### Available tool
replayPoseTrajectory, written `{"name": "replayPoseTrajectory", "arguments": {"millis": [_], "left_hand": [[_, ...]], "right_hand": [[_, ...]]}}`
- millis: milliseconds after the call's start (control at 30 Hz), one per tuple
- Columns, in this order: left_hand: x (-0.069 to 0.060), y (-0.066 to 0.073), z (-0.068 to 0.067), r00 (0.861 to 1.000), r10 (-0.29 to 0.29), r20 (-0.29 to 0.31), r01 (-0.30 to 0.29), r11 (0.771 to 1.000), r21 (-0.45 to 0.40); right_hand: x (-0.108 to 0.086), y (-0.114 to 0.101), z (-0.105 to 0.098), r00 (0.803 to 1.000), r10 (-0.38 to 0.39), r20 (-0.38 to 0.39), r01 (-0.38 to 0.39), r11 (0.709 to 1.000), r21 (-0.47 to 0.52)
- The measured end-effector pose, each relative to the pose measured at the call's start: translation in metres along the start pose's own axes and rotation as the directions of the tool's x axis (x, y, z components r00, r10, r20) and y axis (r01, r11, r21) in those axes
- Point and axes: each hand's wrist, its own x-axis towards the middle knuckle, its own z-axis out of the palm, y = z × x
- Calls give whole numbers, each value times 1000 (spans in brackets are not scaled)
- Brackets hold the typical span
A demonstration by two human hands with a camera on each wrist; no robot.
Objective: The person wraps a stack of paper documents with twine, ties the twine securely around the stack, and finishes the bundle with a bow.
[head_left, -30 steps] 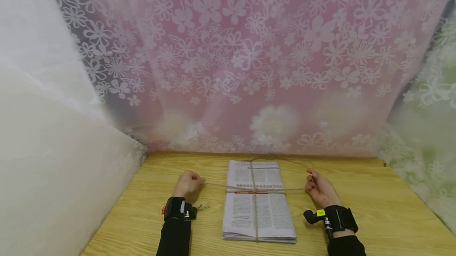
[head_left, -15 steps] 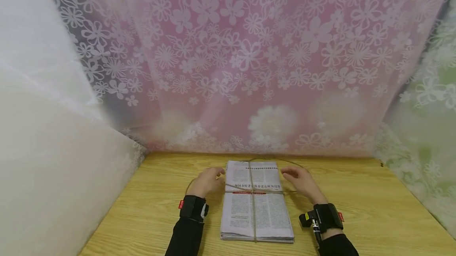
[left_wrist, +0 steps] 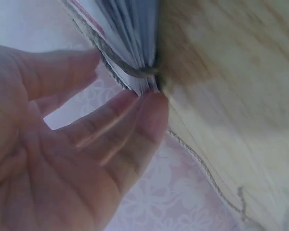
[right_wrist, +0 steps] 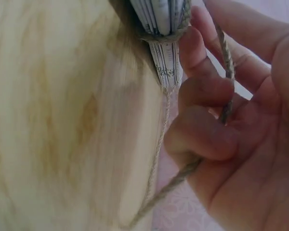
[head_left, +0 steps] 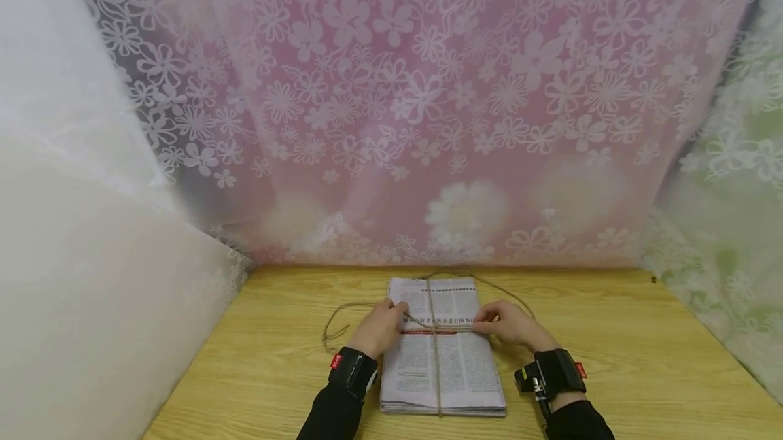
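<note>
A folded stack of newspapers (head_left: 443,375) lies on the table, with twine (head_left: 436,375) running lengthwise and crosswise over it. My left hand (head_left: 376,328) is at the stack's left edge; in the left wrist view its fairly straight fingers (left_wrist: 151,113) touch the paper edges and the thumb lies beside the crosswise twine. My right hand (head_left: 512,323) is at the right edge, thumb and fingertips over the crosswise strand. In the right wrist view, its curled fingers (right_wrist: 202,132) hold a length of twine (right_wrist: 226,57) that passes through the palm. Some fingertips are hidden.
A loose twine end (head_left: 330,331) loops on the wooden table (head_left: 245,372) left of the stack. Another strand (head_left: 501,288) arcs from the stack's far edge towards the right hand. A pink floral curtain (head_left: 428,154) hangs behind; pale sheets stand at both sides.
Both hands have moved inward from either side to the stack's edges. The left hand has let go of its twine end, which now lies loose on the table at left.
</note>
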Motion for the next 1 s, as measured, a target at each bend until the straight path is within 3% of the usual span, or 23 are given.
{"name": "replayPoseTrajectory", "arguments": {"millis": [133,300,533,667,733,800,933,1000], "left_hand": [[3,-4,7,1000,-26,-12,26,1000,-19],[6,-10,10,996,-91,-20,90,995,-33],[2,-32,7,977,-214,14,213,967,-142],[-5,-51,1,961,-273,45,276,944,-178],[-9,-60,-3,947,-319,49,322,927,-190],[-13,-68,-8,923,-384,34,382,900,-212],[-16,-81,-14,849,-523,-76,501,843,-198],[-15,-83,-15,821,-552,-146,527,831,-180]], "right_hand": [[-4,1,-7,992,124,-27,-125,991,-52],[-13,6,-25,943,329,-54,-332,940,-81],[-27,22,-40,888,454,-74,-459,883,-96],[-31,30,-39,876,469,-109,-479,874,-84],[-31,29,-37,881,459,-116,-468,881,-69],[-29,26,-35,899,422,-121,-431,900,-64],[-22,16,-25,955,288,-77,-291,956,-42],[-15,9,-18,982,184,-35,-185,982,-29]]}}
